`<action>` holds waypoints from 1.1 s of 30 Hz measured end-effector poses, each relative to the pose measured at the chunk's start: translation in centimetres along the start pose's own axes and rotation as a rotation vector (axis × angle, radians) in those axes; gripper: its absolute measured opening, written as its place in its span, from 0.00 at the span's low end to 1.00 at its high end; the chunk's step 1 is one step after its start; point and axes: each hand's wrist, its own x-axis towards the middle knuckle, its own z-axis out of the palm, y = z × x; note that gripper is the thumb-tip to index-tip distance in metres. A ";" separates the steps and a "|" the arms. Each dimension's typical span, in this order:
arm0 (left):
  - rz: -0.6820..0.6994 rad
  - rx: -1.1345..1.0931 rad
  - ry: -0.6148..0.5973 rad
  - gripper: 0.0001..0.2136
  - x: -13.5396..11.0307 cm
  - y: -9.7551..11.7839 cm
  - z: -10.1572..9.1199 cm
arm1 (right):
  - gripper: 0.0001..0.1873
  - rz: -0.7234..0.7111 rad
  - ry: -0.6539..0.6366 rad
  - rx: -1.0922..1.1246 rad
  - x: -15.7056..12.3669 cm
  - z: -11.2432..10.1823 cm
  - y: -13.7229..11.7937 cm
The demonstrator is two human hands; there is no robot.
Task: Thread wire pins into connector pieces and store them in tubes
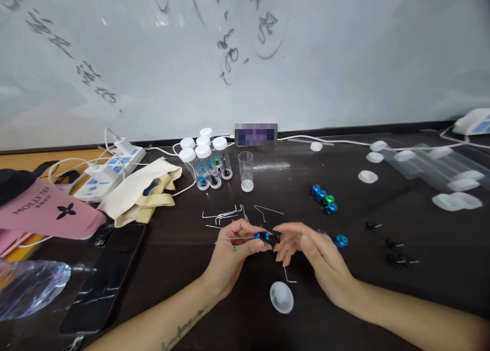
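Observation:
My left hand (238,241) pinches a small blue-and-black part (262,235) between thumb and fingers. A thin metal rod stretches left from it across that hand. My right hand (306,246) is at the part's black end, fingers curled, thumb apart; its index fingertip seems to touch that end. Below the right fingers an L-shaped hex key (290,277) shows; whether it touches them I cannot tell. A tiny green piece (235,249) is seen by my left hand. Nearer me is a small white cap (282,297) with tiny bits inside. Several hex keys (224,216) lie beyond my hands.
White-capped clear tubes (203,162) stand behind, beside an upright tube (246,172). To the right are blue and green rings (324,199), black parts (398,259), white caps (368,176) and clear tubes (417,162). A phone (105,279), cloth bag (138,187) and power strip (111,172) lie left.

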 end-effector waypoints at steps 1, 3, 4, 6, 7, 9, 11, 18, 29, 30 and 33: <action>0.002 0.002 0.002 0.09 0.0 0.0 0.0 | 0.19 -0.002 0.003 -0.001 0.0 0.0 0.0; 0.005 0.008 0.013 0.09 -0.1 0.1 0.1 | 0.19 -0.011 0.021 -0.001 0.0 0.1 0.0; 0.007 0.011 0.018 0.09 -0.1 0.1 0.1 | 0.19 -0.018 0.025 -0.002 0.0 0.1 0.1; 0.012 0.011 0.024 0.09 -0.1 0.1 0.2 | 0.19 -0.032 0.024 -0.010 0.0 0.1 0.1; 0.016 0.008 0.023 0.09 -0.1 0.1 0.2 | 0.19 -0.038 0.020 -0.017 0.0 0.2 0.1; 0.028 0.004 0.011 0.08 -0.1 0.1 0.2 | 0.19 -0.038 0.017 -0.025 0.1 0.2 0.1; 0.039 0.003 -0.001 0.08 -0.1 0.0 0.1 | 0.19 -0.033 0.029 -0.022 0.1 0.2 0.1; 0.044 0.003 -0.008 0.08 -0.1 -0.1 0.0 | 0.20 -0.031 0.037 -0.033 0.2 0.3 0.0; 0.057 0.011 -0.013 0.09 0.1 -0.3 0.0 | 0.19 0.004 0.077 -0.045 0.3 0.3 0.0; 0.058 0.013 -0.013 0.09 0.1 -0.3 0.0 | 0.19 0.007 0.078 -0.042 0.4 0.3 0.0; 0.056 0.018 -0.018 0.09 0.2 -0.3 -0.1 | 0.19 0.019 0.062 -0.045 0.5 0.3 0.0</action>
